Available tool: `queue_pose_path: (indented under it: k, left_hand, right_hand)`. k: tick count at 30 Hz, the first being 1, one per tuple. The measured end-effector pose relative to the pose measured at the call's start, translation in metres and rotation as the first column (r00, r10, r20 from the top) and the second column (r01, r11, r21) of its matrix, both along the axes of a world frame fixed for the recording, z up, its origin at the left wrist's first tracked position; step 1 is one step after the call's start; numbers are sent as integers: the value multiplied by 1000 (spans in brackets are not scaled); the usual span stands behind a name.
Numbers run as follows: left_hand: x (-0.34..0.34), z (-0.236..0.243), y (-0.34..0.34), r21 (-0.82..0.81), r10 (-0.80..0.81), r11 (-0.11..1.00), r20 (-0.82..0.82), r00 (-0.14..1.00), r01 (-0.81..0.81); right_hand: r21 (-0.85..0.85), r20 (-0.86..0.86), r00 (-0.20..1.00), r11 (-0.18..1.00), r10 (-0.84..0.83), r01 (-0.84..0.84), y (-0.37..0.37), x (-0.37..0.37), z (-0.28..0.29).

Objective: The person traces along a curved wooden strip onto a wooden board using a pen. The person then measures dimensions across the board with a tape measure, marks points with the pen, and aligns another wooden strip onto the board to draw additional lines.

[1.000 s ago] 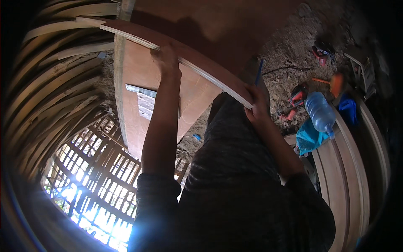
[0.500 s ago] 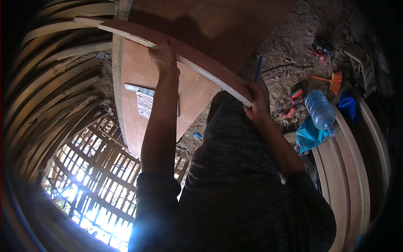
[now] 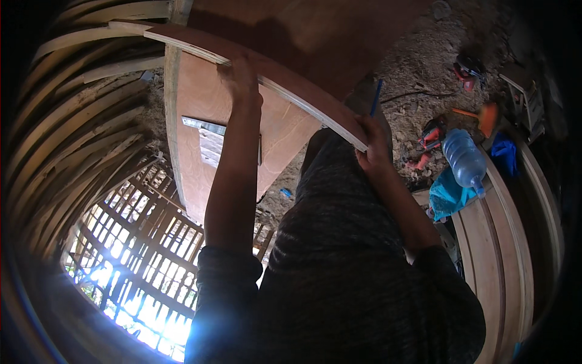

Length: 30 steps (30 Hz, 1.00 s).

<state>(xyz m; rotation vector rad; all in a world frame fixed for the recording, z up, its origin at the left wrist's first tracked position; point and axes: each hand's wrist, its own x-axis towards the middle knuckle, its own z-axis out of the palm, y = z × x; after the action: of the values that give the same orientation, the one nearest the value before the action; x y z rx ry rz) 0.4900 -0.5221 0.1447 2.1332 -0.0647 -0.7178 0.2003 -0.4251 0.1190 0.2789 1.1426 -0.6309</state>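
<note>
A long, curved plywood strip (image 3: 297,85) with a pale layered edge slants across the upper middle, its far end toward the upper left. My left hand (image 3: 244,82) grips it along the near edge, the thumb side partly hidden. At its lower right end my right hand (image 3: 376,142) is closed round the strip. A thin blue pencil-like stick (image 3: 377,97) rises beside that hand; I cannot tell whether the fingers hold it. Under the strip lies a large plywood sheet (image 3: 193,176). On the sheet, a shiny flat metal piece like a carpenter's square (image 3: 203,125) is partly covered by my left forearm.
Curved wooden ribs (image 3: 91,115) line the left, above a slatted wall (image 3: 151,242) with bright light behind. At right are red power tools (image 3: 431,133), an orange brush (image 3: 487,118), a large clear blue bottle (image 3: 464,159), a turquoise bag (image 3: 447,195) and long boards (image 3: 500,261).
Both hands keep their hold on the plywood strip. The strip, hands and surroundings sit very slightly farther right in the picture; little else differs.
</note>
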Motion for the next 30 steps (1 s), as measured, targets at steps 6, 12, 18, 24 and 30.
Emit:
queue_pose_path:
  k: [6, 12, 18, 24, 30]
  left_hand:
    - [32, -26, 28, -25, -111, 993, 3, 994, 111]
    - [7, -22, 9, 40, -48, 998, 128, 991, 44]
    - [-1, 0, -1, -1, -32, 999, 67, 997, 32]
    - [1, 6, -1, 13, -84, 996, 98, 992, 83]
    - [-16, 17, -7, 47, -78, 996, 194, 978, 70]
  right_hand:
    - [-55, 49, 999, 998, 9, -6, 2, 9, -1]
    - [-85, 8, 999, 996, 39, -38, 5, 0, -5]
    - [-53, -25, 1000, 999, -11, 10, 2, 3, -3]
    - [-61, 21, 999, 998, 24, -23, 4, 1, -15]
    - [-82, -1, 998, 995, 58, -58, 8, -4, -18]
